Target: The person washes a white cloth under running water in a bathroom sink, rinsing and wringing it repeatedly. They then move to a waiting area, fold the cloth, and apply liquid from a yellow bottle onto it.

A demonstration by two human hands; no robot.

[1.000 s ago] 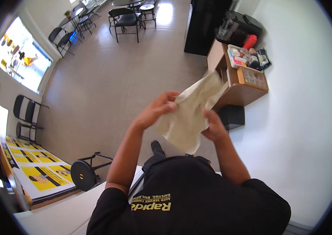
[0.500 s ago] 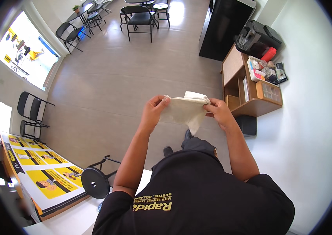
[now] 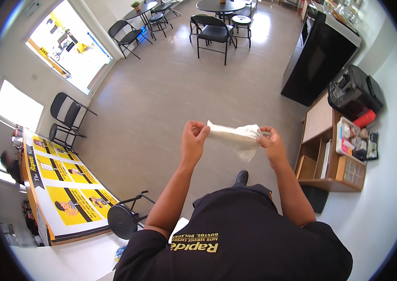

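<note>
A thin off-white cloth (image 3: 231,136) stretches between my two hands, held out in front of me above the floor. My left hand (image 3: 194,140) pinches its upper left corner between thumb and fingers. At the other end, my right hand (image 3: 272,144) grips a bunched, folded part of the cloth. The lower edge hangs loose and dips to a point near the right hand. I cannot tell whether it is one layer or several.
To the right stand a wooden cabinet (image 3: 329,164) with a coffee machine (image 3: 355,93) and a white tray (image 3: 340,145) of small items, and a black fridge (image 3: 318,56). Left are a yellow-and-white poster board (image 3: 67,187), a black stool (image 3: 122,221) and a folding chair (image 3: 69,114). A round table (image 3: 220,6) stands far ahead.
The cloth is drawn out flatter between my hands, and its loose flap on top has folded down. My view has shifted, so the room appears farther right and lower.
</note>
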